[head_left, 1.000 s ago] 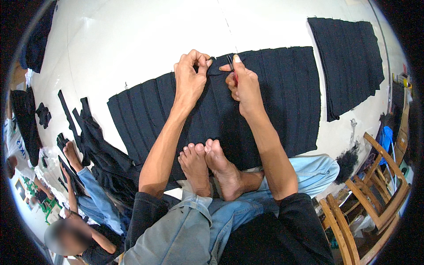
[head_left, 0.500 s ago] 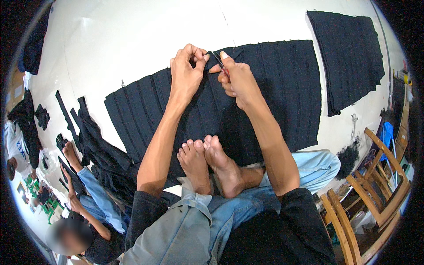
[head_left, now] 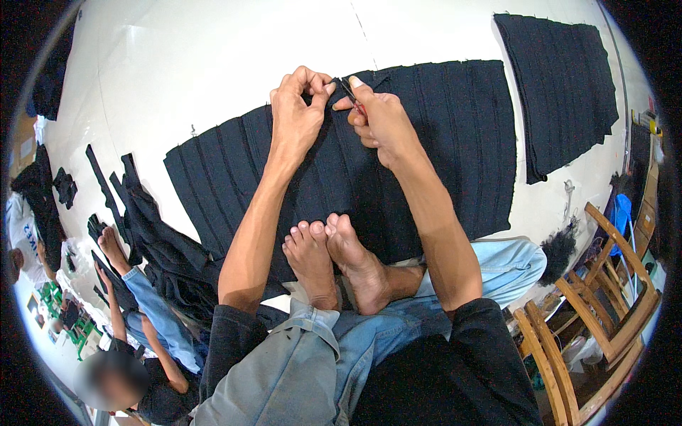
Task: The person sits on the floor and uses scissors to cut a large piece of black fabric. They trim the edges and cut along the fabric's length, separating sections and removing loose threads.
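Observation:
A large dark fabric panel (head_left: 455,149) with lengthwise seams lies spread in front of me, over a white floor (head_left: 234,50). My left hand (head_left: 295,106) pinches the top edge of the panel between thumb and fingertips. My right hand (head_left: 380,121) is closed on small scissors (head_left: 355,99) with red on the handle, their blades at that edge beside my left fingertips. My bare feet rest on the panel's near side, below my hands.
A second dark fabric piece (head_left: 561,92) lies at the right. Dark strips and heaps (head_left: 163,248) lie left, beside a seated co-worker (head_left: 167,383); other people are farther back. Wooden frames (head_left: 607,312), a blue item (head_left: 621,213) and dark fluff (head_left: 558,248) are at the right.
My right hand and the scissors have moved left and up, closer to my left fingers. Both hands appear slightly higher in the picture, as does the whole panel.

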